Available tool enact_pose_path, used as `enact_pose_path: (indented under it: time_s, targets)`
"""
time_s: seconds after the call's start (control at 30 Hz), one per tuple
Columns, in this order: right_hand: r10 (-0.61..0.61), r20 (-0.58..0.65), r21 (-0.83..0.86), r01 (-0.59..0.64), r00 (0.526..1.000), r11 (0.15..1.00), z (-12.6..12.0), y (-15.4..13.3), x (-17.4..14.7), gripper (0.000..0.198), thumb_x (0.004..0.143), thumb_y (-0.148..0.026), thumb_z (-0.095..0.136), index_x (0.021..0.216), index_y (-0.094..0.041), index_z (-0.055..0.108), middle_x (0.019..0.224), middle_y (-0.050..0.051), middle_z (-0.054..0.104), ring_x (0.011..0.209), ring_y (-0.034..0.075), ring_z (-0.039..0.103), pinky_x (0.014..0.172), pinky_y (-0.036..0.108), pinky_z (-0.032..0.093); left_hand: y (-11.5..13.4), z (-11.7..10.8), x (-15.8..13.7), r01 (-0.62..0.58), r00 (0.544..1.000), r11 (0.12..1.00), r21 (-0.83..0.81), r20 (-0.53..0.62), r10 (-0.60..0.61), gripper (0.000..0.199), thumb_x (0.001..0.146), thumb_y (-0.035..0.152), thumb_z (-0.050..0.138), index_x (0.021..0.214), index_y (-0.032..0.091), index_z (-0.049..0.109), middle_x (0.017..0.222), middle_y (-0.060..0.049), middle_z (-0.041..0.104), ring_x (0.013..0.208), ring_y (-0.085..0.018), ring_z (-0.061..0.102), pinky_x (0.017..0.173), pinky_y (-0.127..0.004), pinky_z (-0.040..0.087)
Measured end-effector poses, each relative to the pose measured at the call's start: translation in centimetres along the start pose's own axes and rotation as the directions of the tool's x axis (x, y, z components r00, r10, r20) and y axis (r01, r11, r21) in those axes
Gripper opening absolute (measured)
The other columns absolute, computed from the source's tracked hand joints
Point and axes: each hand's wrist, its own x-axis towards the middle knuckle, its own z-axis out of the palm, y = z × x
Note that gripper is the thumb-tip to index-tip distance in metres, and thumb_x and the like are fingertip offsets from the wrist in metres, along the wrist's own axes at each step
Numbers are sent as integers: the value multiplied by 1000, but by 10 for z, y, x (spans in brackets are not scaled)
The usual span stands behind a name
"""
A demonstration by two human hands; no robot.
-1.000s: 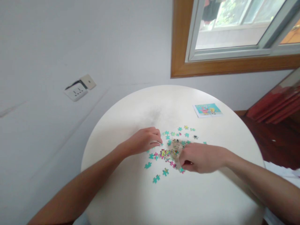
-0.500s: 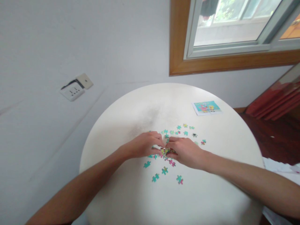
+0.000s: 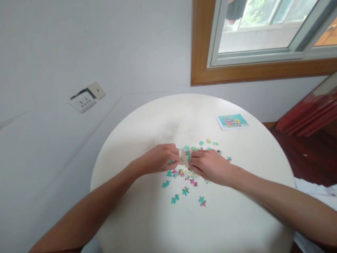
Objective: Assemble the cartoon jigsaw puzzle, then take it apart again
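Note:
Several jigsaw puzzle pieces (image 3: 194, 182), mostly teal with pink and yellow parts, lie scattered around and between my hands. On the left side of the pile, my left hand (image 3: 164, 158) has thumb and fingers drawn together just above the pieces. My right hand (image 3: 207, 164) is curled over the right side, its bent fingertips pointing towards my left hand. A narrow gap separates the two hands. Whatever either set of fingertips grips is too small or hidden to make out. Nearer to me lie a teal piece (image 3: 165, 184) and a teal-and-pink piece (image 3: 202, 201).
The round white table (image 3: 147, 218) stands against a wall with a socket (image 3: 83, 102). A cartoon picture card (image 3: 233, 122) lies towards its far right edge. Beyond are a wood-framed window (image 3: 200, 73) and a red curtain (image 3: 308, 116).
My hands have drawn slightly apart, uncovering more pieces between them. My left hand has closed its thumb against its fingers and risen a little; the right fingers are more curled.

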Motion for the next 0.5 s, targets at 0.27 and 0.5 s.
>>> enact_pose_path:
  time_s: [0.27,0.5]
  targets:
    - [-284,50,215,268,957,939,-6,-16,-8,18,86,-12,49,72,-17,59,74,1,61,68,12,51,64,26,36,26,-7,-8,-173,979,976,135,132,155,21,84,15,58,64,18,56,69,1,61,70,-14,53,66,-27,40]
    - [-52,124,564,-28,991,825,-5,-6,-2,12,77,-9,53,69,-15,60,61,-4,55,55,6,42,55,20,33,28,-3,-11,-176,975,980,97,152,161,24,76,8,58,57,18,49,66,0,59,65,-14,51,57,-29,37]
